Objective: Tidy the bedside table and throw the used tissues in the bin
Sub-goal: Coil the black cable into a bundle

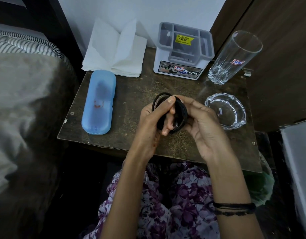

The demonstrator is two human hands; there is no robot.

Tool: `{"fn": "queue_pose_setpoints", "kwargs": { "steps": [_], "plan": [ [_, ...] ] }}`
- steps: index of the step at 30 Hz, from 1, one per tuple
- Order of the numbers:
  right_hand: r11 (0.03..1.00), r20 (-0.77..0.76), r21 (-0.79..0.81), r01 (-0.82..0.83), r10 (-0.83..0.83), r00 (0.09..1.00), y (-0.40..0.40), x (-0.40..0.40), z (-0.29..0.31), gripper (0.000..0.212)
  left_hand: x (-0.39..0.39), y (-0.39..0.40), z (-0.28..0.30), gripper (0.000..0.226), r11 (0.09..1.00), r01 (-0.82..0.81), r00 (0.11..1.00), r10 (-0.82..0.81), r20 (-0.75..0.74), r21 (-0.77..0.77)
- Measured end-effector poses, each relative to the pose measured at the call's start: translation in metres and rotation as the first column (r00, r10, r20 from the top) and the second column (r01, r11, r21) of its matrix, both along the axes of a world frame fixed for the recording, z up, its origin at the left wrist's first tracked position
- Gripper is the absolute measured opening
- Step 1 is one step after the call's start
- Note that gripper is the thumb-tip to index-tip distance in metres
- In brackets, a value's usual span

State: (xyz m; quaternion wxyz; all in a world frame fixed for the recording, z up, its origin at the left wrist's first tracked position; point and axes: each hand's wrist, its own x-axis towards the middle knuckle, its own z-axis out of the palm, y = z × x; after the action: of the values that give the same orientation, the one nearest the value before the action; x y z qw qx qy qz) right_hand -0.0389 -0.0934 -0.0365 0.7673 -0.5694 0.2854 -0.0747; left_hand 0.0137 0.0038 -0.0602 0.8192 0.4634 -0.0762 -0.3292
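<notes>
Above the dark bedside table (131,94), the left hand (154,121) and right hand (202,125) both grip black hair bands (180,109). Folded tissues (114,50) lie at the back, beside a blue case (98,102), grey organiser (183,50), tall glass (235,56) and glass ashtray (226,110); a bed (24,94) stands left.

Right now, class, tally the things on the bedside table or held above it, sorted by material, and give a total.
Clear glass: 2, tall tumbler, ashtray
Plastic: 2, blue case, grey organiser
Paper: 1, tissue stack
Black bands: 1 bunch, held in both hands
Total: 6
</notes>
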Motion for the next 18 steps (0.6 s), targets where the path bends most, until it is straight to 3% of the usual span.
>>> {"fn": "queue_pose_setpoints", "kwargs": {
  "steps": [5,9,12,15,18],
  "plan": [
    [0.993,0.098,-0.106,-0.056,0.067,0.993,0.003,-0.008,-0.003,0.031,-0.001,-0.002,0.000,0.028,0.994,-0.099,0.994,0.097,0.044,0.042],
    [0.974,0.217,-0.092,-0.206,0.222,0.951,0.002,-0.012,-0.012,0.073,0.001,-0.003,-0.001,0.035,0.979,-0.192,0.981,0.194,-0.019,0.068],
    [0.970,0.273,-0.175,-0.172,0.215,0.938,0.006,-0.010,-0.019,0.062,0.001,-0.004,-0.001,0.035,0.976,-0.201,0.978,0.205,-0.038,0.087],
    [0.985,0.338,-0.135,-0.111,0.151,0.929,0.007,-0.009,-0.025,0.047,0.001,-0.004,0.000,0.035,0.980,-0.179,0.982,0.183,-0.040,0.087],
    [0.976,0.345,-0.144,-0.163,0.204,0.916,0.004,-0.012,-0.026,0.056,0.002,-0.004,0.001,0.034,0.982,-0.169,0.983,0.174,-0.060,0.082]
  ]
}}
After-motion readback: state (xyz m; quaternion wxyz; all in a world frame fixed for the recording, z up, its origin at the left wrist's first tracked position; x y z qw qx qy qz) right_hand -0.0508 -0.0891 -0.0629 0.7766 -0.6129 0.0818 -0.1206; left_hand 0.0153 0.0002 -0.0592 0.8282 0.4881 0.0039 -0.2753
